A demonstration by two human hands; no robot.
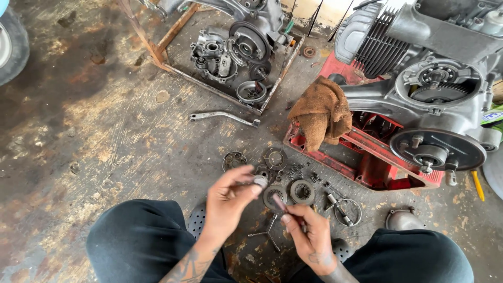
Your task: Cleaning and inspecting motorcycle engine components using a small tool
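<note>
The left hand (229, 196) pinches a small grey round part (260, 181) at its fingertips, raised to eye line; its grip is closed on the piece. The right hand (309, 230) holds a thin dark rod-like tool (279, 203), tip angled up toward that part — close, though whether they touch is unclear. Just beyond both grips, clutch plates (302, 191) and springs (295, 170) lie spread on the stained floor (105, 120), within easy reach — the engine (435, 105) sits farther off, on a red stand (367, 157).
</note>
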